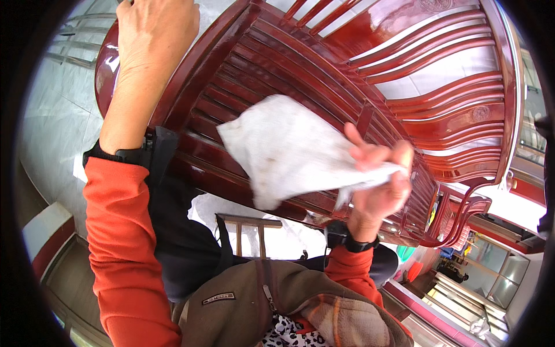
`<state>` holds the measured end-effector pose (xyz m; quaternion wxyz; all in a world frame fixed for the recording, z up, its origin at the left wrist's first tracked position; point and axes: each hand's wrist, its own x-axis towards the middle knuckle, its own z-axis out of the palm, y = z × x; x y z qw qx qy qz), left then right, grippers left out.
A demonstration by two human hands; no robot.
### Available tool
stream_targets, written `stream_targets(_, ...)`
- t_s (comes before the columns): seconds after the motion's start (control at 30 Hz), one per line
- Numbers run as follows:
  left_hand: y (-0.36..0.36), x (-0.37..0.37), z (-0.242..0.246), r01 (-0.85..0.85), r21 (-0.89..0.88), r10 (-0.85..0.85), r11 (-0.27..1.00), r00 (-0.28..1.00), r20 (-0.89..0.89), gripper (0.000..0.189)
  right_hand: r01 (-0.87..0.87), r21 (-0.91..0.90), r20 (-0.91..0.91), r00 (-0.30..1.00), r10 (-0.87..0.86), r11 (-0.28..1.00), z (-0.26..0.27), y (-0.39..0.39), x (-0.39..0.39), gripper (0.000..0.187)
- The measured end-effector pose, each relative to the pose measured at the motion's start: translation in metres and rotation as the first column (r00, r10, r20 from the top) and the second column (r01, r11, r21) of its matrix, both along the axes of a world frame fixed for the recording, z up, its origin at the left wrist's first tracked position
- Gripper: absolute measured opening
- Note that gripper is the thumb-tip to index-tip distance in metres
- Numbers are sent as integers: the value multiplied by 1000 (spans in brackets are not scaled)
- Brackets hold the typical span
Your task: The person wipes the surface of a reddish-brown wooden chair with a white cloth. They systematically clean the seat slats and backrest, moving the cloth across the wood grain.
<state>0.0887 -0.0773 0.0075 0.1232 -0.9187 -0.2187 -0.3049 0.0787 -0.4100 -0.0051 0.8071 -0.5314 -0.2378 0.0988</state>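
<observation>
My right hand [383,184] pinches one gathered corner of a white cloth [286,143], which hangs spread out to the left and is blurred. Stain-like marks show on the cloth. Beneath it is the slatted seat [256,73] of a dark red lacquered wooden bench. Its curved-rail backrest [451,91], with carved round medallions, rises at the upper right. My left hand [158,30] is by the bench's rounded armrest [105,73] at the upper left. The fingers of that hand are turned away and partly cut off by the frame, so its grip is hidden.
A brown wooden frame [260,223], perhaps part of a stool, stands between my knees. Grey floor tiles [56,112] lie to the left. Past the bench's right end are a green basin [405,252], a red basin [415,272] and another red wooden seat [470,210].
</observation>
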Motion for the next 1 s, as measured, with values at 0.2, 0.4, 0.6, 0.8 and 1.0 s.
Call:
stream_targets(0.2, 1, 0, -4, -34, 14, 35, 999, 999, -34, 49, 405, -135, 130, 912, -389, 904, 40, -64, 31, 16)
stream_targets(0.4, 35, 9, -16, -40, 298, 72, 954, 993, -96, 56, 729, -553, 478, 674, -563, 403, -15, -147, 122, 14)
stream_targets(0.6, 54, 10, -36, -43, 302, 81, 952, 990, -114, 49, 734, -675, 706, 673, -220, 77, -145, -180, 225, 23)
stream_targets(0.8, 68, 14, -40, -62, 380, 130, 923, 979, -157, 53, 650, -733, 658, 752, 33, -200, -216, -156, 218, 20)
stream_targets(1.0, 71, 11, -44, -44, 413, 117, 910, 981, -154, 54, 648, -724, 637, 760, 133, -238, -211, -154, 207, 23)
